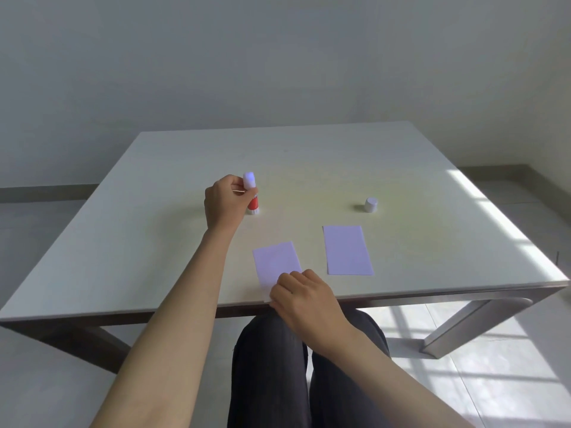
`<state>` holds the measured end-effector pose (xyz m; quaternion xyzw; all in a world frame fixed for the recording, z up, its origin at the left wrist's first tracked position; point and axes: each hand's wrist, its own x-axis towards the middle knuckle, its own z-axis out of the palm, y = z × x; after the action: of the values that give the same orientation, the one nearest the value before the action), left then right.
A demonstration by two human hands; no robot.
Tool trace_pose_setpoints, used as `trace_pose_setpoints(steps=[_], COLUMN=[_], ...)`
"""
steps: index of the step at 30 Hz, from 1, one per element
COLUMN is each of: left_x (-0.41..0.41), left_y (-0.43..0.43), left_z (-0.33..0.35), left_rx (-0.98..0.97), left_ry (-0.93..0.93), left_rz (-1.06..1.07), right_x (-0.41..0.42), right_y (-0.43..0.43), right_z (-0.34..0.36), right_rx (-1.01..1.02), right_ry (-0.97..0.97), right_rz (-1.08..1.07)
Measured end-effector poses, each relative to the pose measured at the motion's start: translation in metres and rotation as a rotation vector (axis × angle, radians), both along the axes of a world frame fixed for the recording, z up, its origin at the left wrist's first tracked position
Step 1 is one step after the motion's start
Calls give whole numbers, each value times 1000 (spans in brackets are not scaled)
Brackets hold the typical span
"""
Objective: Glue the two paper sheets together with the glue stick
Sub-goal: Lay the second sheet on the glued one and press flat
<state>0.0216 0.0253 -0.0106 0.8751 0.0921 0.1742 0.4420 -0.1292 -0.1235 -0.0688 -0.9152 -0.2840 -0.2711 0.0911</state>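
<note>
A red glue stick stands upright on the white table, its white glue tip bare at the top. My left hand is closed around its upper body. Its white cap stands apart at the right. Two pale paper sheets lie near the front edge. My right hand pinches the near corner of the left sheet at the table's edge. The right sheet lies flat and untouched.
The table's front edge runs just under my right hand, with my dark-trousered knees below it. Bright sunlight falls across the table's right side. A plain wall stands behind the table.
</note>
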Motion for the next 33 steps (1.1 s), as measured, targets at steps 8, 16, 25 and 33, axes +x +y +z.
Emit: trace_pose_setpoints(steps=[8,16,25,33], left_x=[-33,-89,-86,-75], left_y=[-7,-57,-80,-92], left_z=[6,-7,6,2], left_rx=[-126,-507,-617,-501], left_ry=[-326,119,230,298], left_rz=[67,-221,-309,-346], right_x=[6,8,3,11], right_y=[-37,-61,-83,-121], right_z=[58,65,53,50], right_rx=[996,1814,1876,1554], right_ry=[369,760,804,817], right_rz=[-229,-99,-161,-249])
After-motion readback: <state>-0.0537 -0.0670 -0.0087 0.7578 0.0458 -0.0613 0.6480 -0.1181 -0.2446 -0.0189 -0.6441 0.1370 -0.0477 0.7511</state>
